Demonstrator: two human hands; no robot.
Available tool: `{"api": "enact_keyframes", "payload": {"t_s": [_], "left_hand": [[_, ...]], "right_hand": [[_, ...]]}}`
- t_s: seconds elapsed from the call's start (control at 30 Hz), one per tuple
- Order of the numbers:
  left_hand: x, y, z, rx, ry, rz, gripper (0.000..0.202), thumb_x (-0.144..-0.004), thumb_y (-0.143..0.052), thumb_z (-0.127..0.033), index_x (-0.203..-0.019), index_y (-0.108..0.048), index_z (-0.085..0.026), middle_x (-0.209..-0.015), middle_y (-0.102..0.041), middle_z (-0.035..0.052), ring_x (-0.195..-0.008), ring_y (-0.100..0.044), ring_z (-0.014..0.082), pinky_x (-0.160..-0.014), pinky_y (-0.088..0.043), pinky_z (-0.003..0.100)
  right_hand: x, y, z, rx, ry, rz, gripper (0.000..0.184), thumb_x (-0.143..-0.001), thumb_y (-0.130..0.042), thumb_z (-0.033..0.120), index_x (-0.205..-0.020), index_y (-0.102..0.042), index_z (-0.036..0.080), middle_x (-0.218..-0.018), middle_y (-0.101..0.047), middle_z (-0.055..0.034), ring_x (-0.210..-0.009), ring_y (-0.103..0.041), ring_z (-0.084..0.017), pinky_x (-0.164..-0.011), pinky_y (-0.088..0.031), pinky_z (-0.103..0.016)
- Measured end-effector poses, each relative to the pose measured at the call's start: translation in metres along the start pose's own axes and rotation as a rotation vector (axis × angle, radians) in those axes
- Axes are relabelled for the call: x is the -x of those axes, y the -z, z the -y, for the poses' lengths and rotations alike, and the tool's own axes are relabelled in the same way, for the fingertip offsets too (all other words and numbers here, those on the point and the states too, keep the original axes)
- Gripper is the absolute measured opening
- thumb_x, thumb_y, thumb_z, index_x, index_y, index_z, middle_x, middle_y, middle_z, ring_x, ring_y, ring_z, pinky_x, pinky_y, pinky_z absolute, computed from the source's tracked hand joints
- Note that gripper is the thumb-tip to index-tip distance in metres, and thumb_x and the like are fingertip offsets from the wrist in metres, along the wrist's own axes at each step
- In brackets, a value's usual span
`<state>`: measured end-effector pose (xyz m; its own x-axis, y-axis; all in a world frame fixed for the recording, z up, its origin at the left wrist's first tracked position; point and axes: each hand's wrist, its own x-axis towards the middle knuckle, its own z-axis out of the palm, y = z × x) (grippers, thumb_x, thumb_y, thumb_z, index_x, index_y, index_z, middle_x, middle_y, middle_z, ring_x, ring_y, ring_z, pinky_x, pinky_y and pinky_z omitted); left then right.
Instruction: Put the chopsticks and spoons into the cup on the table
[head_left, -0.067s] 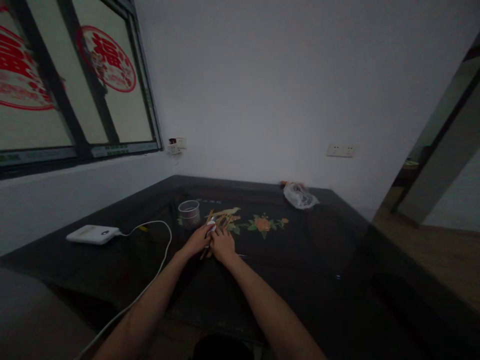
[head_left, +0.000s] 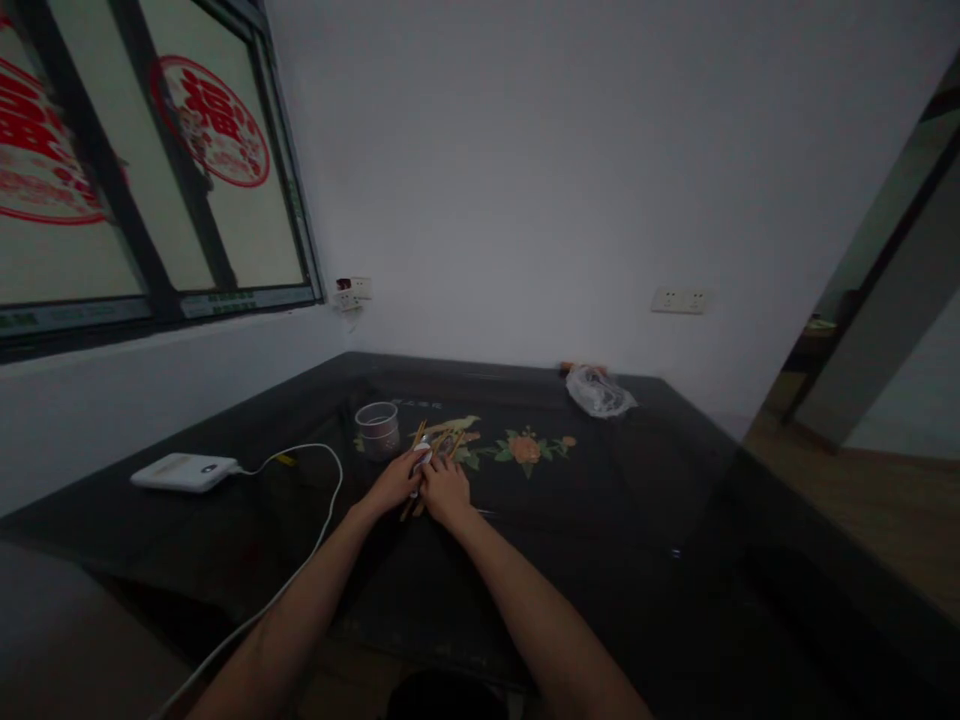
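My left hand [head_left: 395, 480] and my right hand [head_left: 445, 487] meet low over the dark table [head_left: 585, 520]. Their fingers are closed around a loose bunch of wooden chopsticks [head_left: 419, 433], whose ends stick out beyond the fingers and below the palms. Among the chopsticks, a shiny metal piece [head_left: 425, 450] that looks like a spoon shows between my hands; much of it is covered by the fingers. A clear plastic cup [head_left: 378, 430] stands upright just beyond my left hand, apart from it.
On the left lies a white power bank [head_left: 184, 472] with a white cable [head_left: 339, 490] running past my left forearm to the near edge. A crumpled clear plastic bag [head_left: 598, 392] rests at the back by the wall. A flower pattern [head_left: 523, 447] decorates the tabletop.
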<state>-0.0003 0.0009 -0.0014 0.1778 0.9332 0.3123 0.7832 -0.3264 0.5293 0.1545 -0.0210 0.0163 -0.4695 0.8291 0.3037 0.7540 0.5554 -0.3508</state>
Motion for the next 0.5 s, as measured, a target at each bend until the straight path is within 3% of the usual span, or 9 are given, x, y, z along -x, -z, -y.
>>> {"api": "enact_keyframes", "payload": {"t_s": [0.2,0.5], "left_hand": [[0.000,0.002,-0.003,0.014,0.019,0.021,0.045,-0.084,-0.041,-0.023,-0.127,-0.051,-0.013,-0.136,-0.051,0.0111,-0.127,-0.046,0.0196,-0.110,-0.031,0.035],[0.001,0.013,-0.026,-0.057,0.134,-0.006,0.049,-0.079,-0.047,-0.018,-0.128,-0.050,-0.017,-0.127,-0.059,0.0094,-0.122,-0.051,0.0229,-0.106,-0.035,0.037]], "right_hand": [[-0.001,0.002,0.004,0.013,-0.040,0.016,0.039,-0.093,-0.037,0.029,-0.129,-0.050,0.023,-0.141,-0.046,-0.0089,-0.132,-0.035,-0.028,-0.104,-0.029,-0.050],[0.004,0.005,0.004,0.040,-0.115,-0.055,0.039,-0.092,-0.040,0.037,-0.127,-0.051,0.024,-0.139,-0.048,-0.0085,-0.129,-0.037,-0.026,-0.104,-0.029,-0.044]]}}
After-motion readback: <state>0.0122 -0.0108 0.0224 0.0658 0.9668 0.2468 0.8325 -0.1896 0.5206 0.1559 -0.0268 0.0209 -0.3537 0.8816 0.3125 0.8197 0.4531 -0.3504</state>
